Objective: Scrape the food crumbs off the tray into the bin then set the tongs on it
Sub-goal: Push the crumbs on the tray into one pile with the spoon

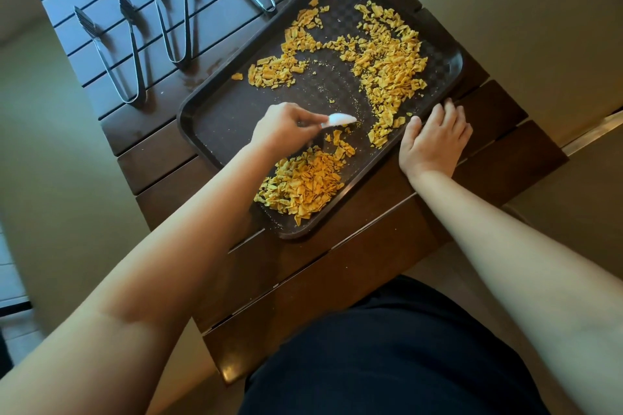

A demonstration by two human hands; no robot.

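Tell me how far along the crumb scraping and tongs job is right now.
Early. Done: one pile of crumbs gathered at the tray's near corner. In hand: the left hand grips a white scraper while the right hand steadies the rim. Left: scattered crumbs remain, no bin shows, and the tongs lie on the table.

Dark textured plastic tray (215,118); shiny metal tongs (114,54) at far left; slatted brown wooden table (371,246); white plastic scraper (340,120).
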